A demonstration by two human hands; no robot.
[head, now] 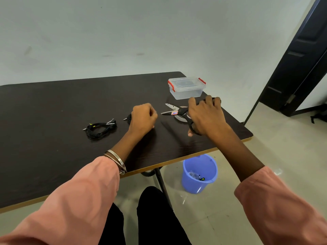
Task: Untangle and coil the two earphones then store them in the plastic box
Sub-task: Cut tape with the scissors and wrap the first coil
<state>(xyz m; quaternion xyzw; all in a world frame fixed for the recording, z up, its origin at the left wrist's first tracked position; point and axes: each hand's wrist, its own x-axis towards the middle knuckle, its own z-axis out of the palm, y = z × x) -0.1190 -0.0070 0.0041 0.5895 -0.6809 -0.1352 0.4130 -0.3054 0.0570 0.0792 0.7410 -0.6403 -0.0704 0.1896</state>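
Note:
One black earphone [100, 127] lies coiled on the dark table [53, 106], left of my hands. A second black earphone [128, 119] sits mostly hidden behind my left hand [143, 117], whose fingers are curled shut beside it; whether it grips the cable I cannot tell. My right hand [205, 114] rests on the handles of black scissors [177, 112], whose blades are parted and point left. The clear plastic box [186, 88] with red clips and its lid on stands at the table's far right corner, just beyond my right hand.
A roll of clear tape [180, 119] lies under the scissors. A blue bucket [200, 173] with scraps stands on the floor below the table's right edge. A dark door [300, 55] is at the right. My legs are under the table edge.

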